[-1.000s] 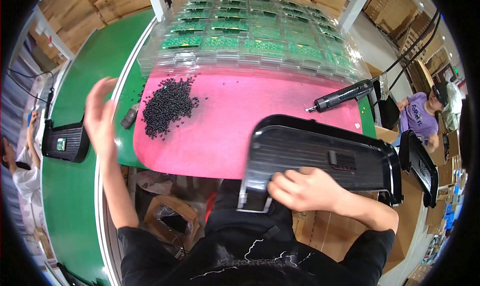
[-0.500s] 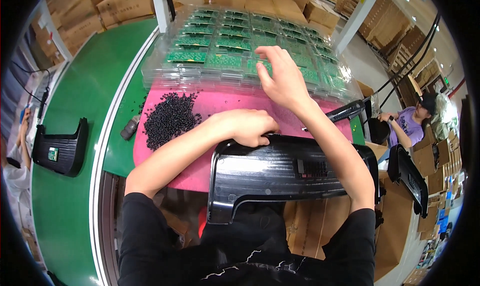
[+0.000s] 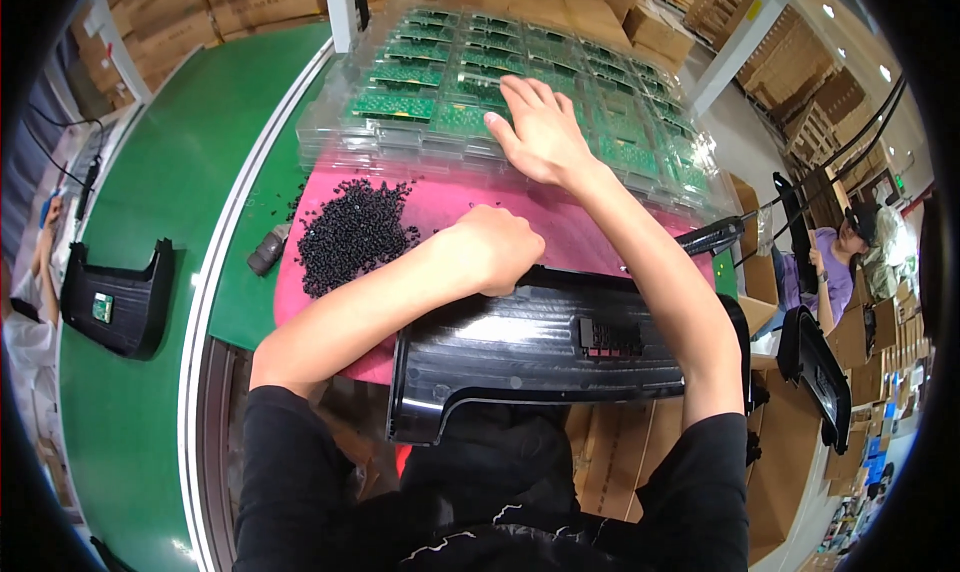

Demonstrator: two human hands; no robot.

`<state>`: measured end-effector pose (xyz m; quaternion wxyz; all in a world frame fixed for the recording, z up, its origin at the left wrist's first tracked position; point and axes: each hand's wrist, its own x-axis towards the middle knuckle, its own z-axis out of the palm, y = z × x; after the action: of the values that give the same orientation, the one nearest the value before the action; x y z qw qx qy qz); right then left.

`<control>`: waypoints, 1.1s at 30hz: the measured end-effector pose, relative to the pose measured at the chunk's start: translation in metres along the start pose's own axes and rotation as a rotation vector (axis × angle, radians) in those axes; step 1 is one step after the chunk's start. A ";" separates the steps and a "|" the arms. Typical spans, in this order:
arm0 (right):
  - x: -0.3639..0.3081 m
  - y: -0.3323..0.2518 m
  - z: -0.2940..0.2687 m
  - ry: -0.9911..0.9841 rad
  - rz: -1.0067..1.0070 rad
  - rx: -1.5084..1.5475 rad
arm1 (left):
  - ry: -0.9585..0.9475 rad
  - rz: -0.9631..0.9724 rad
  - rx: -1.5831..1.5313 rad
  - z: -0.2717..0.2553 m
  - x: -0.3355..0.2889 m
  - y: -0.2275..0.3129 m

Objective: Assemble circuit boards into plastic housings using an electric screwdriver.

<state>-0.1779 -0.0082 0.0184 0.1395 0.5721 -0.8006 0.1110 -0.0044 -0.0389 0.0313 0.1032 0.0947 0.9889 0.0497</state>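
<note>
My right hand [image 3: 545,137] reaches over clear plastic trays [image 3: 330,137] stacked at the far side, its fingers stretched apart above the green circuit boards [image 3: 395,106]. Whether its fingertips touch a board cannot be made out. Closed like a fist, my left hand [image 3: 497,249] is just beyond the far edge of a black plastic housing [image 3: 500,347]; anything inside its fingers is hidden. The housing lies hollow side up at the near edge of the pink mat [image 3: 440,200], partly under my right forearm. Left of my left hand is a heap of small black parts [image 3: 352,237].
An electric screwdriver [image 3: 712,236] with a cable lies at the mat's right. Another black housing with a small board [image 3: 103,307] rests on the green belt [image 3: 150,192] at left. Black housings [image 3: 815,377] stand at right, near a co-worker in purple [image 3: 838,262].
My right hand has opened its fingers wider over the boards. My left hand has curled tighter and moved slightly left and away from the housing's edge. The housing has shifted a little left.
</note>
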 end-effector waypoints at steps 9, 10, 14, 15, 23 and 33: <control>-0.069 -0.002 -0.085 0.567 -0.373 0.151 | 0.799 -0.007 -0.095 -0.053 -0.048 0.000; -0.082 -0.005 -0.096 0.565 -0.377 0.195 | 0.968 0.021 -0.085 -0.057 -0.048 0.004; -0.127 -0.015 -0.122 0.475 -0.315 0.274 | 0.947 0.064 -0.254 -0.043 -0.032 0.009; -0.137 -0.013 -0.127 0.445 -0.336 0.249 | 0.778 0.128 -0.394 -0.042 -0.030 0.008; -0.203 0.003 -0.145 0.407 -0.192 0.160 | 0.480 0.235 -0.871 -0.035 -0.017 0.029; -0.260 0.016 -0.130 0.344 0.012 0.264 | 0.369 0.250 -1.095 -0.008 -0.006 0.043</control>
<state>-0.1005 0.2712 0.0490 0.1974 0.5532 -0.7469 0.3115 0.0076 0.0016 0.0453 -0.0432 0.1331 0.8022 0.5804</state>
